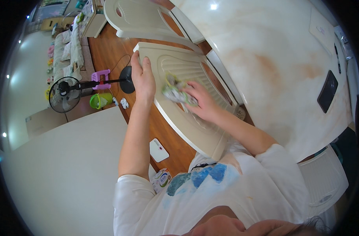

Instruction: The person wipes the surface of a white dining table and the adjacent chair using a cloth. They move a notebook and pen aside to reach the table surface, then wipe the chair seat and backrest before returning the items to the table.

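Observation:
In front of me is a cream plastic chair (185,131) with a ribbed panel and slots. My left hand (144,79) grips its far left edge near the corner, with the thumb and a finger showing and the other fingers hidden. My right hand (204,101) holds a bunched cloth (176,91), patterned in white, green and yellow, against the ribbed panel. Both the cloth and the fingers around it are slightly blurred.
To the right, a marble-look table (256,88) carries a dark phone (327,91) and a pen (337,59). Another cream chair (141,20) stands beyond. At left are a black fan (66,94), a green bucket (101,101) and a pink stool (100,79). A white scale (159,150) lies on the wooden floor.

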The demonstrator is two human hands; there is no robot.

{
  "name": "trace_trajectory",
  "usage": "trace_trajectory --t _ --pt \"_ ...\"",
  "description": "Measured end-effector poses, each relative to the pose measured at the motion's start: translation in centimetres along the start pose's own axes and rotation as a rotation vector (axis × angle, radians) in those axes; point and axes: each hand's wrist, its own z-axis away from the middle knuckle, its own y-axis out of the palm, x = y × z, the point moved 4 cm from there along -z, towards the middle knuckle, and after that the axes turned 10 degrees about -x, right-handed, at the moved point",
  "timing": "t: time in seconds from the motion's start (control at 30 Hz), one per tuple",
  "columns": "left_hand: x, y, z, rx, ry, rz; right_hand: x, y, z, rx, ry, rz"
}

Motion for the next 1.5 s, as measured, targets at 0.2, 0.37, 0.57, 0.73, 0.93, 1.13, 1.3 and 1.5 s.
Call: trace_trajectory --t 0.2,0.37,0.57,0.73,0.93,1.13,1.3,1.5 --pt "0.5 -0.3 0.2 -0.015 0.043 0.045 2.8 -3.4 1.9 0.364 -0.073 0.099" --pt "0.6 -0.2 -0.4 -0.003 0.069 0.006 3.5 -2.0 -2.4 0.396 -0.434 0.508" --pt "0.1 -0.1 -0.4 -0.029 0.152 -0.046 2.2 0.0 -5.2 0.382 -0.455 0.590" --pt "-0.1 -0.3 0.0 -0.019 0.100 -0.020 3.3 -0.5 -2.3 0.425 -0.149 0.456" --pt "-0.2 -0.3 0.1 -0.023 0.077 -0.033 3.6 -2.4 1.2 0.376 -0.078 0.278" --pt "-0.2 -0.5 0.1 -0.037 0.088 -0.058 3.0 -1.5 -1.6 0.393 -0.264 0.499" --pt "0.4 -0.3 -0.3 -0.019 0.101 -0.041 2.3 -0.1 -4.9 0.259 -0.438 0.544" --pt "0.3 -0.3 0.0 -0.035 0.146 -0.117 3.5 -8.4 -5.5 -0.012 -0.256 0.544"
